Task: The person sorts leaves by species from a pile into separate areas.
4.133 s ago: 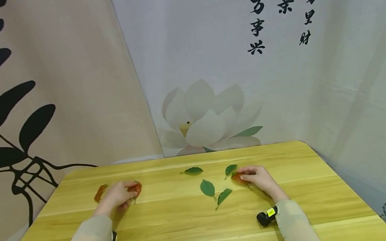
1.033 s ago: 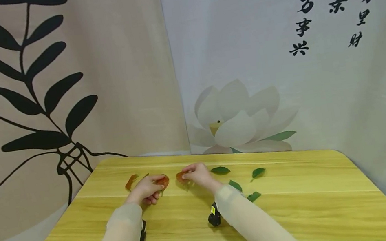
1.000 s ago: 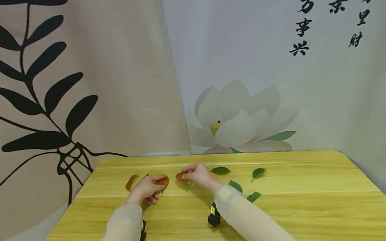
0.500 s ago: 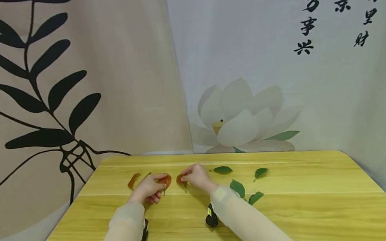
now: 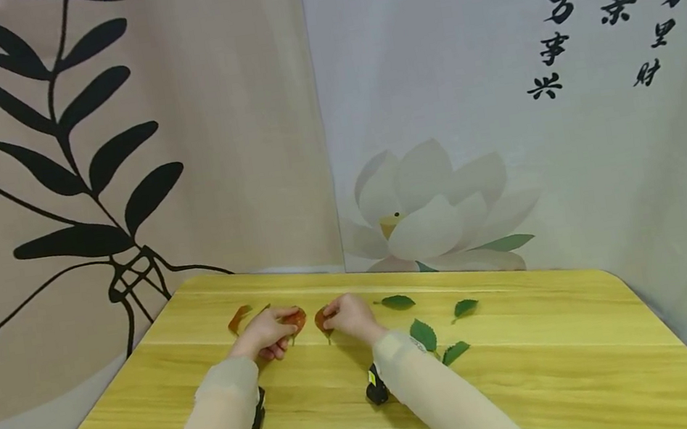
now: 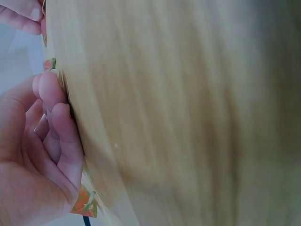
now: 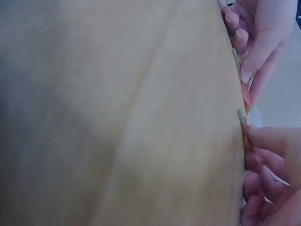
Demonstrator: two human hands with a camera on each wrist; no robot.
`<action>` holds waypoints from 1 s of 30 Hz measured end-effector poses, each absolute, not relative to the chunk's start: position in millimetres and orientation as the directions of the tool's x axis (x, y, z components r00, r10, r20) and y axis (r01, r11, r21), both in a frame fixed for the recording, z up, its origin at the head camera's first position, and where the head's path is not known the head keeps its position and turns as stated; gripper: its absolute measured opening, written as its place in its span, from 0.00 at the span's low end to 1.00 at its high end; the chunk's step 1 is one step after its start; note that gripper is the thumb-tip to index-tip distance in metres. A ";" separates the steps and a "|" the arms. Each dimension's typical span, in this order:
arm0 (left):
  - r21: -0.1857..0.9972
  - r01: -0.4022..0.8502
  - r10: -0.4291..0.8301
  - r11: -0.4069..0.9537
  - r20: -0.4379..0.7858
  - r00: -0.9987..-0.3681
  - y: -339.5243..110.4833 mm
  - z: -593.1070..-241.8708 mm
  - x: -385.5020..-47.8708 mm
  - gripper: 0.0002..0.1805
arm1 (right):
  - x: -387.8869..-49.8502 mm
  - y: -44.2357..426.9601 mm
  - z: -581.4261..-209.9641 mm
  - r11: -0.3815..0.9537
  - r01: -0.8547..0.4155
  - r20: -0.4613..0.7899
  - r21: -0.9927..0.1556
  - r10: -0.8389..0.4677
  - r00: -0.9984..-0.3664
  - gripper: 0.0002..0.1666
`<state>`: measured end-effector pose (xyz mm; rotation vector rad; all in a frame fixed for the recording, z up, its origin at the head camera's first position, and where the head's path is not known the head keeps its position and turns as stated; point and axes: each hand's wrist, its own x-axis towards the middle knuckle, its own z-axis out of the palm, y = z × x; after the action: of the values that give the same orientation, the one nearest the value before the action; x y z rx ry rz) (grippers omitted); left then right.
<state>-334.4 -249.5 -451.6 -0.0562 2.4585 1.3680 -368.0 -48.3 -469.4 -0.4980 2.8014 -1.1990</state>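
My left hand (image 5: 266,334) pinches a red-orange leaf (image 5: 296,320) between thumb and fingers, low over the table (image 5: 318,408). Just to its right, my right hand (image 5: 354,317) pinches a second red-orange leaf (image 5: 322,320) by its edge, stem toward me. A small gap separates the two leaves. In the right wrist view, this second leaf (image 7: 246,136) stands close to the wood under the right thumb and fingers. Another orange leaf (image 5: 238,320) lies left of my left hand, and a further leaf tip shows behind that hand, mostly hidden.
Several green leaves lie right of my right hand: one near the back (image 5: 397,302), one farther right (image 5: 465,307), and two nearer my sleeve, a broad one (image 5: 423,335) and a narrow one (image 5: 455,353). A printed curtain (image 5: 239,126) hangs behind the table.
My right hand has carried its red-orange leaf leftward from beside the green leaves to beside my left hand. It turned the leaf slightly. The head view has swung left; the left hand's grip is unchanged.
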 end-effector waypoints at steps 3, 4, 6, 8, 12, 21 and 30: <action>0.814 -0.187 0.124 0.550 -0.301 -0.946 -248.8 -452.2 -333.9 0.28 | -367.3 -48.6 -470.5 0.671 -0.280 0.074 -0.687 -0.319 -0.945 0.09; 0.813 -0.189 0.123 0.551 -0.303 -0.945 -248.5 -452.5 -333.8 0.28 | -367.0 -48.6 -470.7 0.678 -0.278 0.070 -0.680 -0.318 -0.946 0.09; 0.809 -0.190 0.122 0.557 -0.306 -0.944 -248.1 -453.3 -333.9 0.29 | -366.7 -48.6 -471.4 0.690 -0.276 0.063 -0.669 -0.317 -0.946 0.09; 0.806 -0.190 0.120 0.561 -0.306 -0.944 -247.9 -454.1 -334.3 0.29 | -366.4 -48.5 -471.8 0.694 -0.270 0.056 -0.668 -0.315 -0.948 0.09; 0.800 -0.193 0.112 0.568 -0.307 -0.945 -248.2 -455.6 -336.2 0.29 | -366.1 -48.8 -471.3 0.691 -0.273 0.053 -0.669 -0.322 -0.945 0.08; 0.787 -0.187 0.099 0.588 -0.299 -0.949 -250.1 -455.8 -340.9 0.29 | -367.9 -51.1 -468.4 0.683 -0.299 0.063 -0.666 -0.348 -0.936 0.09; 0.791 -0.178 0.102 0.586 -0.290 -0.952 -250.4 -456.0 -340.9 0.29 | -370.1 -54.3 -468.9 0.696 -0.309 0.070 -0.649 -0.349 -0.934 0.07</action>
<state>-340.9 -250.4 -456.0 -0.0625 2.5143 1.3033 -370.1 -54.3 -468.9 -0.5513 2.8386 -1.0691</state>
